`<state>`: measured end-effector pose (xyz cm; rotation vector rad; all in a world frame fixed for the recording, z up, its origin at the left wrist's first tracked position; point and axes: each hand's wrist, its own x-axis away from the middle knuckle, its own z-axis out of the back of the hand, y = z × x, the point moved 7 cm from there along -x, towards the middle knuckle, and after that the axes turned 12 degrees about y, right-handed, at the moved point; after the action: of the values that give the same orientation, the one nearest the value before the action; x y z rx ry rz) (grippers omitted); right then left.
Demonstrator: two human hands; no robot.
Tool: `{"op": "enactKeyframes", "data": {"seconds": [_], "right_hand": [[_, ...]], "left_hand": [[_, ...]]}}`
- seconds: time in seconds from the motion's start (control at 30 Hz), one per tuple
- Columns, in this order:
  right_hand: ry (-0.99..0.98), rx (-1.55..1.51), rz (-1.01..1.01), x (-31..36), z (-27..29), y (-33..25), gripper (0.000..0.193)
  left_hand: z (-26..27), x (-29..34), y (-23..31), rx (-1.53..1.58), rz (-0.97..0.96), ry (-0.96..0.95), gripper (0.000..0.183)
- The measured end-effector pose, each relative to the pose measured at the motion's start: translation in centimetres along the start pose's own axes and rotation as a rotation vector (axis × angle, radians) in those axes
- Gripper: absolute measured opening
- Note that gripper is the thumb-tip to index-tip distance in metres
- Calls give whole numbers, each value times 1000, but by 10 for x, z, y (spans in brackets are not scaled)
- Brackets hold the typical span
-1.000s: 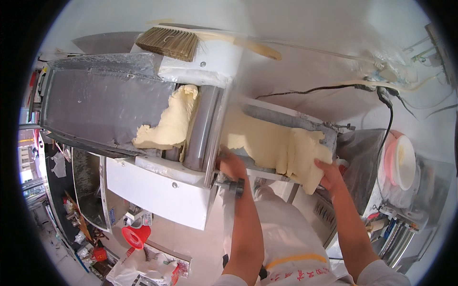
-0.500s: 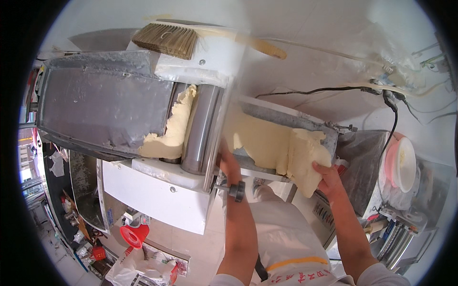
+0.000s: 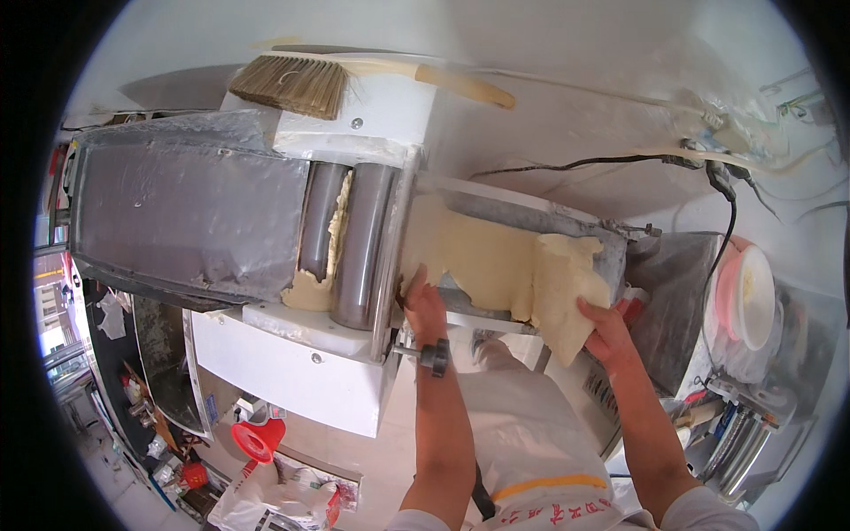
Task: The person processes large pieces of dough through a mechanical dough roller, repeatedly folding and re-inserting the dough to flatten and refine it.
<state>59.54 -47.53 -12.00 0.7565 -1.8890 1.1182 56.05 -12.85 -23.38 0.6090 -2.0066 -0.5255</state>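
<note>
A dough sheet (image 3: 487,252) stretches rightward from the roller machine along a grey tray (image 3: 611,248), its right end folded over and drooping past the tray's front edge. My right hand (image 3: 606,329) pinches that drooping end, thumb on top and the other fingers partly hidden. My left hand (image 3: 422,305) is by the sheet's near edge beside the machine, fingers stretched out and seeming to touch the dough. A ragged dough strip (image 3: 335,234) passes between two steel rollers (image 3: 365,239), with a torn lump (image 3: 310,290) at its near end.
The metal feed tray (image 3: 186,212) slopes left of the rollers. A brush (image 3: 292,84) lies on the white housing. A black knob (image 3: 435,356) juts out by my left wrist. Cables (image 3: 611,165) run along the wall; a white bowl (image 3: 755,296) stands right. A red container (image 3: 257,438) sits below.
Dough left of the rollers has shrunk to a narrow strip as it feeds through. My left hand has come more into view by the sheet; my right hand keeps its hold, nearly still.
</note>
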Motion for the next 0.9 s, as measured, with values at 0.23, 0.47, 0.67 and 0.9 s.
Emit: {"op": "enactKeyframes", "data": {"seconds": [0.23, 0.47, 0.67, 0.9], "right_hand": [[-8, 37, 9, 0, -10, 0, 59], [29, 32, -15, -7, -3, 6, 55], [0, 30, 20, -2, -17, 2, 55], [-1, 24, 29, 2, -39, -7, 56]], "left_hand": [[-22, 14, 8, 107, -3, -137, 43], [-16, 6, 3, -93, 18, 26, 52], [3, 1, -17, -522, 170, 189, 44], [-4, 65, -43, -965, -259, -208, 32]]}}
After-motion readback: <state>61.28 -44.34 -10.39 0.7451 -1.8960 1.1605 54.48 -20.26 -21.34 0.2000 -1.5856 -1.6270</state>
